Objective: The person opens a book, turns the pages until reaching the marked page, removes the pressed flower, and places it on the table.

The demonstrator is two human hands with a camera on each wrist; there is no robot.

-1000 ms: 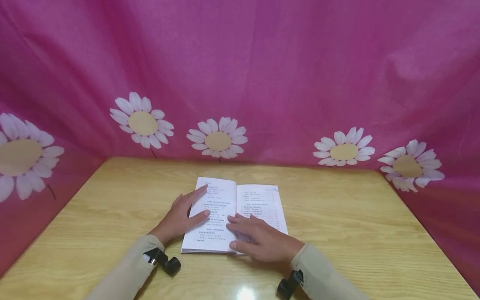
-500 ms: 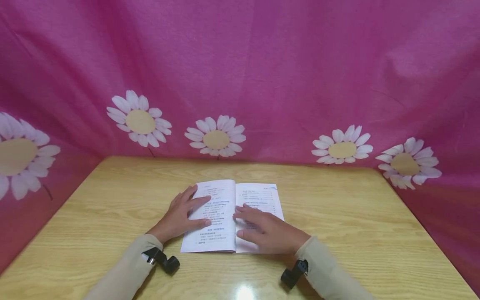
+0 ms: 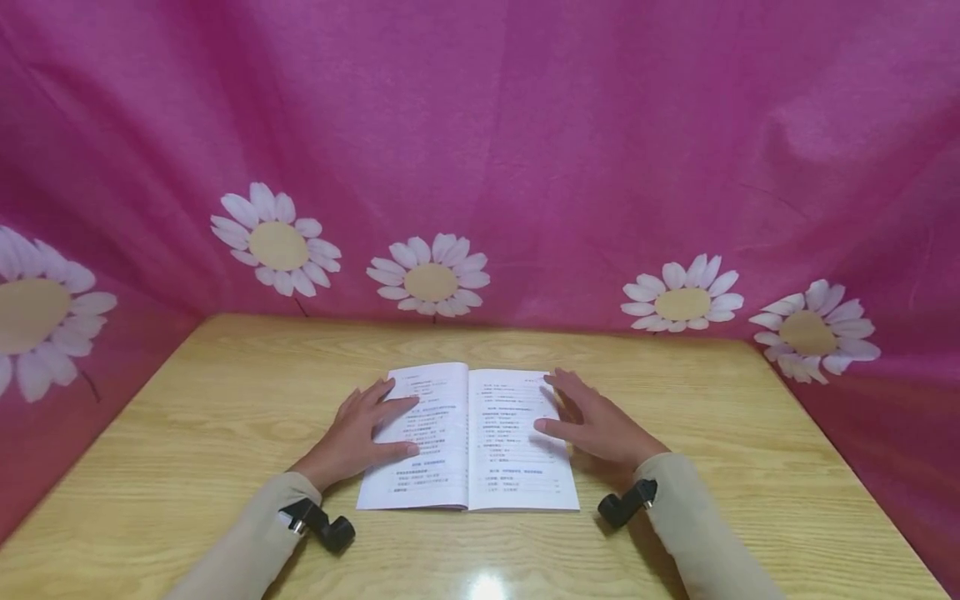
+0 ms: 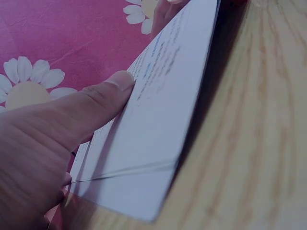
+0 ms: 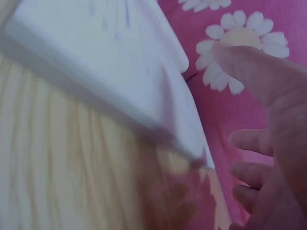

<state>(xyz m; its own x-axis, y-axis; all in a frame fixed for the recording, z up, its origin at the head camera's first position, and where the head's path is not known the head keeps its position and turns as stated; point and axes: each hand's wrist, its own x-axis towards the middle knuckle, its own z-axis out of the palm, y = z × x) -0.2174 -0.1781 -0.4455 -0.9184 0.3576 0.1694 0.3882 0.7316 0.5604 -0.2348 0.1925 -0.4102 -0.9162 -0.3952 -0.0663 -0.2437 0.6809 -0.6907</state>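
Observation:
An open book (image 3: 510, 475) with printed pages lies on the wooden table. My left hand (image 3: 356, 433) rests on the left page near its outer edge, fingers spread and thumb extended over the paper. In the left wrist view, the left thumb (image 4: 103, 93) lies along the page (image 4: 153, 124). At the right page's outer edge is my right hand (image 3: 600, 425), its fingers loosely extended and pinching nothing. The right wrist view has the right hand (image 5: 288, 120) beside the book (image 5: 105, 62), with a gap between thumb and page.
The light wooden table (image 3: 750, 467) extends around the book on all sides. Behind it and at both sides hangs a pink cloth (image 3: 555, 167) printed with white daisies. A black wrist camera (image 3: 322, 525) sits on each sleeve.
My right hand has moved from the book's middle to the outer edge of the right page, uncovering that page's print. The left hand stays on the left page.

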